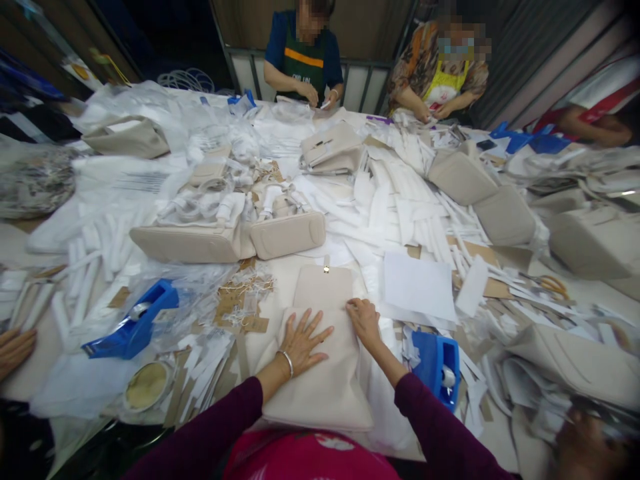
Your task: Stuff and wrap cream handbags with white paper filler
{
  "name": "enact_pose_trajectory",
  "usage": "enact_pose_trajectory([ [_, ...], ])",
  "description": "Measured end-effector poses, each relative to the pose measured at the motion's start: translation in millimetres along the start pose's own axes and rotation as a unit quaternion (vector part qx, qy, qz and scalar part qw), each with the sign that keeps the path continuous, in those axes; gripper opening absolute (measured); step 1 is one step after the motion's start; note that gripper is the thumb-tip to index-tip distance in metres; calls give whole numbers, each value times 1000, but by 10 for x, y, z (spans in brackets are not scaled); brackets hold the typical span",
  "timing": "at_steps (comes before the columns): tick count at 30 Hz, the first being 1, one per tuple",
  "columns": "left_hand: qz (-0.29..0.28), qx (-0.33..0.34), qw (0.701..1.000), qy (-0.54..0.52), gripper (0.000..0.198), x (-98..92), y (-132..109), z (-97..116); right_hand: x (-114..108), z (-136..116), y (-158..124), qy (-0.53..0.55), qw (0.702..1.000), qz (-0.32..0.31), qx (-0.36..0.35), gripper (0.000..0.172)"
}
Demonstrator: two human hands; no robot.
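Beige bag (333, 373), contents hidden, is pressed flat at front centre by the left hand (303, 340), fingers splayed, its right edge touched by curled right hand (365, 321) (grip: can't tell), hemmed in by left blue dispenser (131, 323), right blue dispenser (433, 367) and white sheet (419, 285).

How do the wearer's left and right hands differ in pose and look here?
Pose: the left hand lies flat on the beige bag with fingers spread, while the right hand has bent fingers near the bag's right edge.
Look: the left hand has a bracelet at its wrist; the right hand shows none.
Shared: both are bare, below purple sleeves.
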State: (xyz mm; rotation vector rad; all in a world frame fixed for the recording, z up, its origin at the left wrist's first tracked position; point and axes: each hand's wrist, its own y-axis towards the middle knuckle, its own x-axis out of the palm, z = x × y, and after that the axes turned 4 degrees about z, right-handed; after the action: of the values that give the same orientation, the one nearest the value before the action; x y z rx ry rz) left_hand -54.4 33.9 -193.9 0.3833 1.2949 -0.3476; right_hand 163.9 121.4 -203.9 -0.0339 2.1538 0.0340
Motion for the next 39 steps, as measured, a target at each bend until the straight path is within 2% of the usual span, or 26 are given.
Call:
enact_pose_trajectory([
  [4, 4, -6, 1000, -11, 68, 33, -24, -4, -135, -58, -77, 100, 990, 96, -16, 33],
  [6, 12, -5, 1000, -14, 68, 53, -33, -9, -193, -155, -194, 103, 987, 101, -76, 34],
  [9, 22, -2, 1000, -18, 66, 79, -42, -14, -155, -301, -408, 47, 974, -1, -221, 41],
  [11, 21, -4, 1000, -18, 66, 91, -43, -11, -50, -325, -514, -14, 964, -69, -257, 46],
  [14, 6, -15, 1000, -12, 68, 89, -39, 1, 132, -232, -556, -85, 969, -101, -207, 56],
  [17, -8, -14, 1000, -12, 73, 73, -44, 10, 249, -107, -500, -100, 974, -110, -169, 64],
  [22, -4, 1, 1000, -13, 77, 92, -77, -4, 259, -71, -447, -92, 978, -129, -139, 74],
  [25, 6, 8, 1000, -9, 69, 106, -90, -13, 206, -117, -471, -110, 976, -136, -130, 72],
  [28, -1, 15, 1000, -9, 65, 88, -95, -13, 143, -164, -485, -153, 975, -103, -126, 68],
  [31, -8, 16, 1000, -9, 68, 68, -96, -13, 90, -192, -452, -184, 973, -60, -129, 49],
  [34, -10, 20, 1000, -11, 68, 76, -95, -22, 50, -192, -391, -176, 976, -65, -109, 35],
  [39, -6, 19, 1000, -8, 66, 111, -93, -43, -48, -172, -331, -103, 987, -99, -73, 43],
])
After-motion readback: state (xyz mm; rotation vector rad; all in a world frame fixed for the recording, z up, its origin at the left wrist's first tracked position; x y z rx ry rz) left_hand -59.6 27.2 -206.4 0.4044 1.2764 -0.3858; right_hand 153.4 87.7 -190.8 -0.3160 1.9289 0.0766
